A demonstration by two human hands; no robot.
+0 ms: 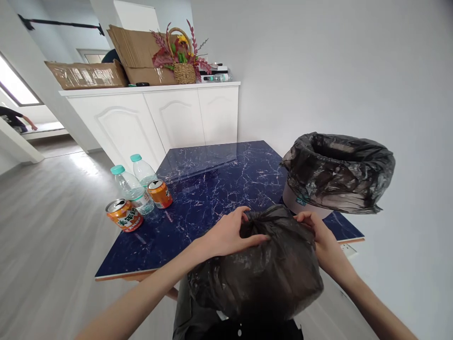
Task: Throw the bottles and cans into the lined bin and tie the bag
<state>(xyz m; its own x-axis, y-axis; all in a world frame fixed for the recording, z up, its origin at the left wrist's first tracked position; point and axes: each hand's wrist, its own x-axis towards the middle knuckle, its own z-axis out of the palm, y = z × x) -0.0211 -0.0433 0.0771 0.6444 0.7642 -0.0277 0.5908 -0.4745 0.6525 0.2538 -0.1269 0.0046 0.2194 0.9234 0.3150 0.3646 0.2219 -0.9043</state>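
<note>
A full black garbage bag (262, 278) sits in front of my body at the near edge of the table, its top gathered into creases. My left hand (233, 233) curls its fingers and thumb around the gathered plastic at the top. On the other side, my right hand (316, 231) grips the bag's upper right edge between thumb and fingers. Beyond my right hand stands a trash can (300, 203) lined with another black bag (339, 174), folded over its rim. What the full bag contains is hidden by the dark plastic.
On the left of the dark blue marbled table (212, 184) stand two orange cans (125, 216) and two clear plastic bottles (129, 184). A white cabinet (184, 113) behind bears cardboard boxes (88, 74) and a flower basket (184, 73). Another person's arm (28, 122) shows far left.
</note>
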